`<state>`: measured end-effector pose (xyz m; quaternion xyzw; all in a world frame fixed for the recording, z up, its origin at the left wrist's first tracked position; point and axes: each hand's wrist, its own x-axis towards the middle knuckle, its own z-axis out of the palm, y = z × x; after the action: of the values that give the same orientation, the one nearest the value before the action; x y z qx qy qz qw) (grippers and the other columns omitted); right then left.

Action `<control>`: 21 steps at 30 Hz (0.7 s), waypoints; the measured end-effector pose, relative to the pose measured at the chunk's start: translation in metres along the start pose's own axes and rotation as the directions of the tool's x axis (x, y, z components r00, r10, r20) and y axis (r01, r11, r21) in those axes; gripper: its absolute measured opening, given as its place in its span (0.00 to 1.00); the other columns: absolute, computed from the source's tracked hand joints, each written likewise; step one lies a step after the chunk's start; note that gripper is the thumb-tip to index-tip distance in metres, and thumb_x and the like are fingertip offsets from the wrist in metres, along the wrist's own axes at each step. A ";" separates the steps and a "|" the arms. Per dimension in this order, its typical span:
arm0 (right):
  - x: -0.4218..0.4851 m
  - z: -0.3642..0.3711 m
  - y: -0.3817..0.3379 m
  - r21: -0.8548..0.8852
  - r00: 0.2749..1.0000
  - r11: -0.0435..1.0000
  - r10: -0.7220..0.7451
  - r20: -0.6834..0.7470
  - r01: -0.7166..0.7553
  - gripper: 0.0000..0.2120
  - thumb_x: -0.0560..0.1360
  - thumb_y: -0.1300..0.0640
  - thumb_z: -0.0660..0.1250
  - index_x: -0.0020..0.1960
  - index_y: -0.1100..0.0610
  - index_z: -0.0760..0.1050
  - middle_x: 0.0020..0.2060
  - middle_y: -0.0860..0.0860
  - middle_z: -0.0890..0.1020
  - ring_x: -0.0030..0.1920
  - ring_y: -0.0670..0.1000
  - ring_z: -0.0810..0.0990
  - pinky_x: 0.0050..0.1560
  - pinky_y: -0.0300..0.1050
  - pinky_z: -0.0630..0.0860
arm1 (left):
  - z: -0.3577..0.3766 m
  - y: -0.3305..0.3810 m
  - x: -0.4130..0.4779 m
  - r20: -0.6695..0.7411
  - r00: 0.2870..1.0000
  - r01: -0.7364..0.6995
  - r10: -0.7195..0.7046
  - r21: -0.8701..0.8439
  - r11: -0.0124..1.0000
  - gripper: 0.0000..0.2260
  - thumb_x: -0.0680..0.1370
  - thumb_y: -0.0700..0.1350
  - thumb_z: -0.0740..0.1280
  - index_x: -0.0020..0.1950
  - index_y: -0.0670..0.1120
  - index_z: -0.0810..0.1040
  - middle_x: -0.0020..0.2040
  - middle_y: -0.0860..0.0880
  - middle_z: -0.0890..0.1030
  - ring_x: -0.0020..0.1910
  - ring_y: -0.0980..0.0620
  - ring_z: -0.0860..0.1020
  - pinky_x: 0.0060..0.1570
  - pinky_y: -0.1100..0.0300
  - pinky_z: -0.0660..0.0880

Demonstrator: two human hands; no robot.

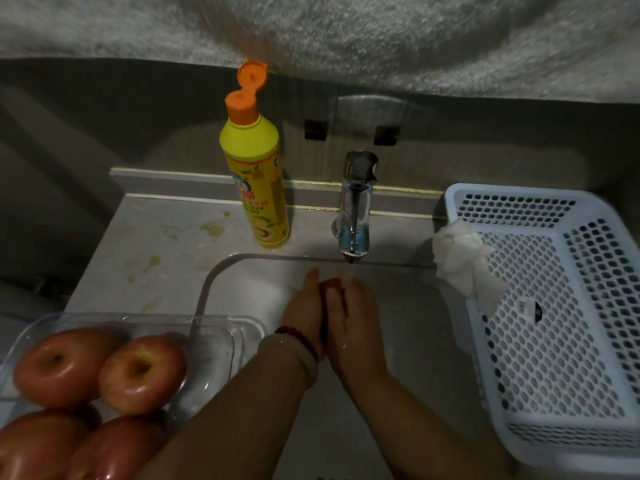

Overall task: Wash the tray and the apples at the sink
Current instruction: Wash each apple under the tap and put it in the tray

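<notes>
Desk [162, 251]: pale, stained, lying dim around the sink [408, 327].
Tap [355, 206]: running water onto the hands.
Left hand [306, 317]: fingers curling round a red apple [331, 285], cupping it from the left.
Right hand [351, 320]: fingers wrapping the same apple under the stream.
Tray [214, 344]: sitting clear at the sink's left edge, holding four apples [142, 372].
Bottle [254, 174]: standing behind, cap flipped up.
Basket [568, 306]: sitting right, cloth [464, 261] hanging over its rim.

apples [104, 375] red | bottle [256, 181] yellow, orange cap | basket [554, 306] pale blue, perforated
</notes>
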<state>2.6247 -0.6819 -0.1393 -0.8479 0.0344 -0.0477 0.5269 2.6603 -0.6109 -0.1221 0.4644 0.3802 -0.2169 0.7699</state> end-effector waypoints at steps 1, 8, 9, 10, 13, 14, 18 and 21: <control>-0.004 0.000 0.003 0.027 1.000 1.000 -0.009 0.009 0.009 0.25 0.78 0.42 0.54 0.65 0.56 0.74 0.61 0.51 0.74 0.62 0.46 0.71 0.65 0.37 0.66 | -0.001 0.002 -0.001 0.042 0.998 0.046 -0.044 -0.057 0.997 0.24 0.78 0.60 0.60 0.57 0.41 0.80 0.52 0.40 0.83 0.52 0.44 0.81 0.49 0.54 0.76; 0.012 -0.015 -0.008 0.518 0.917 0.763 0.374 0.136 -0.388 0.12 0.71 0.50 0.73 0.53 0.43 0.78 0.52 0.49 0.83 0.55 0.50 0.82 0.55 0.47 0.79 | 0.003 -0.003 -0.004 0.008 0.996 -0.092 0.092 0.019 0.996 0.16 0.80 0.54 0.61 0.57 0.43 0.78 0.49 0.40 0.83 0.46 0.45 0.82 0.40 0.57 0.77; 0.015 -0.014 -0.008 0.507 0.913 0.767 0.392 0.115 -0.394 0.07 0.74 0.51 0.71 0.52 0.47 0.80 0.50 0.51 0.84 0.53 0.52 0.82 0.55 0.52 0.80 | 0.008 -0.006 -0.007 -0.002 0.985 -0.172 0.173 0.094 0.981 0.14 0.80 0.53 0.62 0.56 0.44 0.78 0.48 0.42 0.83 0.45 0.47 0.82 0.38 0.59 0.77; 0.018 -0.013 -0.008 0.490 0.907 0.776 0.412 0.081 -0.397 0.06 0.75 0.50 0.68 0.50 0.49 0.81 0.48 0.52 0.85 0.52 0.53 0.83 0.56 0.56 0.79 | 0.013 -0.009 -0.011 -0.010 0.965 -0.258 0.263 0.167 0.952 0.11 0.79 0.53 0.63 0.55 0.46 0.76 0.48 0.44 0.83 0.45 0.49 0.82 0.38 0.60 0.78; 0.024 -0.010 -0.009 0.472 0.878 0.768 0.478 0.026 -0.432 0.12 0.79 0.52 0.60 0.47 0.52 0.82 0.45 0.53 0.85 0.50 0.55 0.82 0.58 0.61 0.76 | 0.017 -0.021 -0.018 -0.008 0.855 -0.477 0.518 0.377 0.794 0.22 0.69 0.63 0.68 0.58 0.53 0.74 0.54 0.48 0.79 0.53 0.51 0.79 0.55 0.54 0.77; 0.024 -0.009 -0.011 0.485 0.873 0.757 0.486 0.032 -0.439 0.12 0.80 0.54 0.59 0.48 0.52 0.82 0.47 0.53 0.84 0.51 0.54 0.82 0.59 0.61 0.75 | 0.016 -0.022 -0.018 -0.018 0.816 -0.516 0.578 0.429 0.741 0.25 0.67 0.65 0.67 0.60 0.54 0.74 0.56 0.49 0.78 0.54 0.52 0.78 0.58 0.54 0.75; 0.005 -0.009 -0.017 0.485 0.935 0.811 0.351 0.045 -0.328 0.10 0.81 0.49 0.60 0.60 0.43 0.75 0.59 0.48 0.81 0.59 0.45 0.79 0.64 0.48 0.74 | 0.010 -0.005 -0.011 -0.017 0.815 -0.530 0.579 0.380 0.758 0.08 0.77 0.54 0.64 0.51 0.53 0.79 0.47 0.51 0.82 0.49 0.52 0.80 0.55 0.51 0.76; -0.003 -0.014 -0.013 0.401 0.980 0.895 0.198 0.030 -0.193 0.16 0.77 0.41 0.63 0.64 0.37 0.70 0.62 0.45 0.78 0.61 0.42 0.77 0.59 0.39 0.75 | 0.012 0.006 -0.014 0.025 0.852 -0.499 0.522 0.339 0.798 0.08 0.80 0.49 0.60 0.49 0.50 0.79 0.45 0.51 0.83 0.48 0.51 0.80 0.54 0.55 0.76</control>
<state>2.6204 -0.6877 -0.1215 -0.7133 0.1118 -0.0056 0.6919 2.6603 -0.6185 -0.1046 0.6801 0.2250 -0.0461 0.6962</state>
